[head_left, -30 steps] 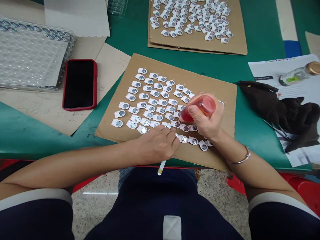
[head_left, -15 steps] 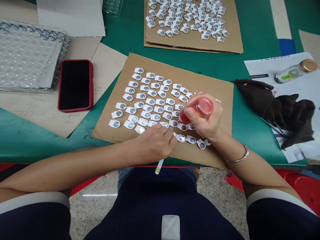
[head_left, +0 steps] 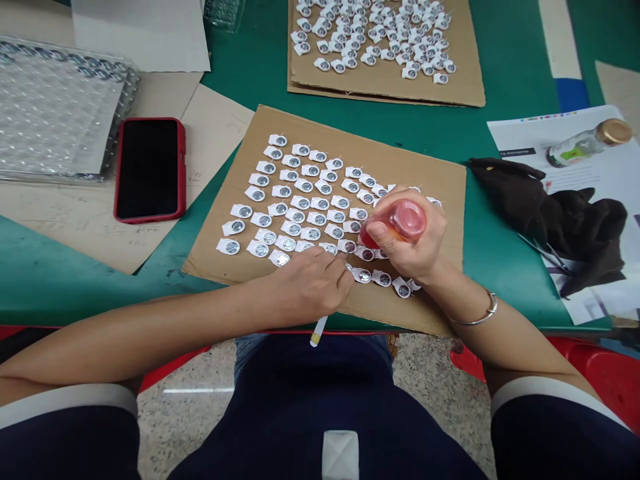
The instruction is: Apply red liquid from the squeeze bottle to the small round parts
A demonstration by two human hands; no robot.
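Note:
My right hand [head_left: 426,247] is wrapped round a red translucent squeeze bottle [head_left: 409,219], tipped with its base toward me and its narrow end pointing down and left. My left hand [head_left: 313,285] is closed round a slim white stick [head_left: 319,331] with a yellowish band near its lower end. The stick's upper end is hidden by the fingers. Both hands work over a brown cardboard sheet [head_left: 440,179] bearing rows of small white tabs with round silvery faces [head_left: 301,203]. A few tabs close to the bottle look reddish on their faces.
Another cardboard sheet [head_left: 340,83] full of similar tabs lies at the back. On the left are a red-cased phone [head_left: 150,170] and clear plastic trays [head_left: 55,113]. A black cloth [head_left: 575,220], tweezers [head_left: 547,253] and a small capped bottle [head_left: 590,141] lie on the right.
Hardly anything differs. The bottle and my right hand have tilted very slightly; my left hand and the stick keep their place. The whole view has shifted a touch.

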